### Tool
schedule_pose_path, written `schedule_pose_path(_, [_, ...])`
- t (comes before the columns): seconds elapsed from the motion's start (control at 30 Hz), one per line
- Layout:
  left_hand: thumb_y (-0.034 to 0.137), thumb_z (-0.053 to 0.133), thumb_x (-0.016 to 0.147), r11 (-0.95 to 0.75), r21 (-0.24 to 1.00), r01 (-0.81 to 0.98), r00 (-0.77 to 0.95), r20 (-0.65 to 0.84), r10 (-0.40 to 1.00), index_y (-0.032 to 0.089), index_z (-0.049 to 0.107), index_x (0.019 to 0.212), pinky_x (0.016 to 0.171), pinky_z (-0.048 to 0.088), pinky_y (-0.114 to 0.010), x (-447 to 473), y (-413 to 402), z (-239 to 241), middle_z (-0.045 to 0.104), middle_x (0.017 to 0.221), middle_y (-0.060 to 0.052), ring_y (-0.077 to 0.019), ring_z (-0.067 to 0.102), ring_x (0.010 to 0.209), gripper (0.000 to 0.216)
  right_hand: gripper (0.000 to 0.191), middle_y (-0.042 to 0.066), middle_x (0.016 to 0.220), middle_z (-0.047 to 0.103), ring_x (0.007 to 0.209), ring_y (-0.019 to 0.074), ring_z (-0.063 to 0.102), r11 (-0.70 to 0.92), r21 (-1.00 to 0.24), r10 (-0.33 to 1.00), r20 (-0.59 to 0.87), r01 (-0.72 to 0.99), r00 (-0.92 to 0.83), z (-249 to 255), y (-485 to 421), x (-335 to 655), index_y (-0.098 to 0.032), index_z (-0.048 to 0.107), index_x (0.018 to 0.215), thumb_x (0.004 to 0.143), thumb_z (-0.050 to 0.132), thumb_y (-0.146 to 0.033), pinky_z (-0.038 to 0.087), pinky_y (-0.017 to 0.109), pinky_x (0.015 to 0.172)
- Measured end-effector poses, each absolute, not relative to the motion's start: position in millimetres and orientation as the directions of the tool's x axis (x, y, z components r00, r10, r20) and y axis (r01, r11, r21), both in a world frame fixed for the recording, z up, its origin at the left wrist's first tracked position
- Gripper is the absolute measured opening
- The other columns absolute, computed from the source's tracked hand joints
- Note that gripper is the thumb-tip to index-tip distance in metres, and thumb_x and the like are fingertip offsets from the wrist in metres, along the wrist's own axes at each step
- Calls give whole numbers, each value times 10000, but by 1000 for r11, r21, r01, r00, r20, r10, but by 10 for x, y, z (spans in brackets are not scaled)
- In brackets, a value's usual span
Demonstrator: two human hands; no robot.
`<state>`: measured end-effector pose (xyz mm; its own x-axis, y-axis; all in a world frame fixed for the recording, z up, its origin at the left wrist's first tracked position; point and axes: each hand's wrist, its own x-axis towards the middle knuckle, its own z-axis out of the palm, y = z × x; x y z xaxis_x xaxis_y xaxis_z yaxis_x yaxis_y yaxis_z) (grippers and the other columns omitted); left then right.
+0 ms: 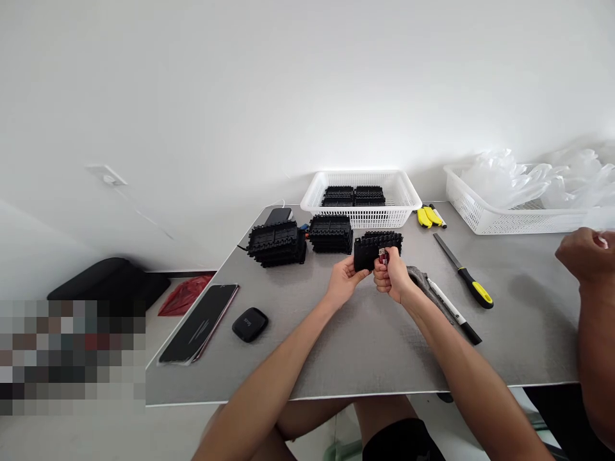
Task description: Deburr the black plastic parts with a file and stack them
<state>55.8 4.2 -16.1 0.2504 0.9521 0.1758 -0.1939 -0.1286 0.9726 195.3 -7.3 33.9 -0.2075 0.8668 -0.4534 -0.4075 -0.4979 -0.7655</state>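
Note:
My left hand [344, 280] grips the lower left corner of a black plastic part [364, 253] with a toothed edge, held tilted up above the table. In my right hand [394, 276] is a red lighter [383, 256], its metal top close to the face of that part. Whether a flame burns cannot be made out. Just behind sits another toothed black part [390, 237], partly hidden. Stacks of similar black parts, one at the far left [273, 240] and one nearer the middle [330, 232], stand to the left of my hands.
A white basket [362, 219] at the back holds several black parts; another basket [504, 223] holds plastic bags [514, 179]. Right of my hands lie a file [464, 272], a marker [454, 308], a grey cloth [417, 275] and yellow cutters [429, 216]. A phone [199, 323] lies left. Another person's hand [583, 253] is far right.

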Motion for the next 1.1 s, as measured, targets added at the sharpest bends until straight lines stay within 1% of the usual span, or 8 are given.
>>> schedule_pose_path(0.2, [361, 814, 672, -114, 975, -190, 239, 159, 958, 122, 666, 1026, 869, 532, -361, 544, 52, -163, 726, 925, -84, -220, 675, 888, 452, 398, -87, 428, 170, 342, 54, 83, -456, -764, 884, -449, -455, -131, 333, -32, 2114, -232, 238, 560, 888, 264, -456, 74, 189, 337])
schedule_pose_path(0.47, [333, 816, 665, -108, 975, -196, 219, 151, 964, 130, 675, 997, 858, 542, -363, 534, 71, -183, 731, 918, -75, -207, 683, 850, 414, 398, -85, 431, 186, 343, 56, 83, -422, -767, 887, -460, -483, -44, 311, 19, 2253, -235, 235, 563, 885, 274, -465, 67, 197, 338])
schedule_pose_path(0.63, [307, 818, 658, -102, 972, -211, 205, 146, 968, 133, 686, 991, 879, 540, -376, 538, 78, -190, 733, 927, -67, -202, 680, 855, 398, 477, -92, 439, 177, 353, 57, 83, -376, -776, 903, -430, -506, -11, 288, 32, 2360, -236, 241, 574, 901, 263, -583, 71, 196, 338])
schedule_pose_path(0.73, [279, 829, 645, -61, 958, -281, 180, 115, 977, 141, 689, 996, 911, 533, -387, 534, 80, -182, 732, 953, -64, -202, 675, 890, 402, 555, -93, 455, 201, 366, 57, 121, -267, -800, 935, -349, -537, 55, 244, 58, 2419, -230, 282, 588, 857, 273, -715, 109, 190, 342])
schedule_pose_path(0.8, [254, 836, 638, -16, 931, -365, 159, 79, 984, 150, 681, 1021, 942, 520, -393, 524, 83, -168, 730, 981, -60, -199, 672, 922, 426, 553, -93, 474, 239, 378, 57, 165, -161, -843, 953, -268, -513, 140, 194, 82, 2413, -220, 358, 627, 818, 363, -739, 148, 189, 353])
schedule_pose_path(0.9, [218, 840, 637, 69, 874, -481, 164, 13, 986, 171, 652, 1075, 968, 504, -383, 507, 83, -138, 725, 1016, -53, -191, 676, 951, 479, 451, -99, 504, 286, 403, 57, 214, -56, -923, 963, -150, -381, 222, 108, 102, 2318, -213, 448, 729, 745, 608, -635, 182, 199, 374])
schedule_pose_path(1.0, [183, 843, 632, 150, 840, -522, 221, -37, 975, 189, 619, 1110, 933, 515, -369, 505, 64, -109, 710, 1070, -61, -208, 678, 984, 528, 448, -103, 530, 325, 431, 61, 268, 11, -960, 983, -41, -280, 178, 41, 84, 2196, -210, 481, 819, 670, 741, -543, 231, 212, 402])
schedule_pose_path(1.1, [172, 851, 618, 161, 854, -495, 250, -37, 967, 196, 588, 1135, 871, 529, -362, 524, 29, -91, 687, 1136, -80, -226, 675, 996, 580, 469, -112, 534, 305, 445, 55, 270, 51, -958, 992, 15, -283, 129, 7, 62, 2139, -208, 470, 799, 633, 786, -513, 243, 213, 423])
